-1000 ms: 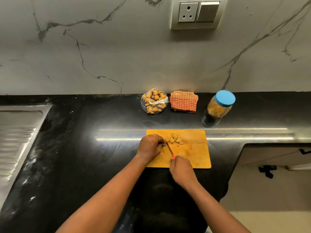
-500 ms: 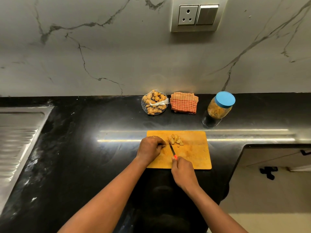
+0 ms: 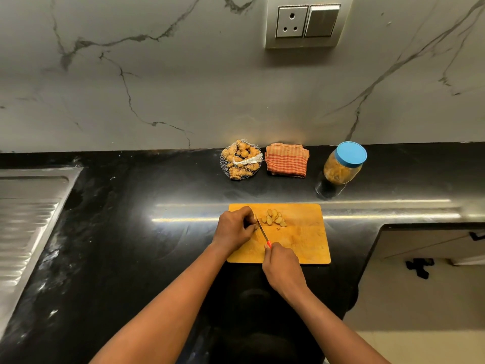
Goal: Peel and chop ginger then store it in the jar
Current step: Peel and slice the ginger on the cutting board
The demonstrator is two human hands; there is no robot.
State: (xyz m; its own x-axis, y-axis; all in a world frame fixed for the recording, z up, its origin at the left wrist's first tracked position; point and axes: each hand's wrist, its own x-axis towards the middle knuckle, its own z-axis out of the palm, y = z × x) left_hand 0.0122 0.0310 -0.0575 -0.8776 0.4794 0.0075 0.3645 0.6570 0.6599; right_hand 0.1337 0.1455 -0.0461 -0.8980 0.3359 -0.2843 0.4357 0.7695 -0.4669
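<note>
A yellow cutting board [image 3: 307, 240] lies on the black counter. My left hand [image 3: 235, 228] curls over a ginger piece at the board's left side; the piece itself is mostly hidden under the fingers. My right hand [image 3: 282, 266] grips a small knife [image 3: 262, 231] with a red handle, its blade right beside my left fingertips. A little heap of ginger slices [image 3: 274, 218] lies just right of the blade. The jar [image 3: 342, 166] with a blue lid stands behind the board to the right, holding yellowish pieces.
A net bag of ginger [image 3: 241, 160] and a folded orange checked cloth [image 3: 287, 160] sit by the marble wall. A steel sink drainboard [image 3: 29, 219] is at the far left. The counter edge [image 3: 378, 232] drops off to the floor on the right.
The knife blade has shifted slightly from stroke to stroke beside my left fingers. Both hands stay in the same place on the board.
</note>
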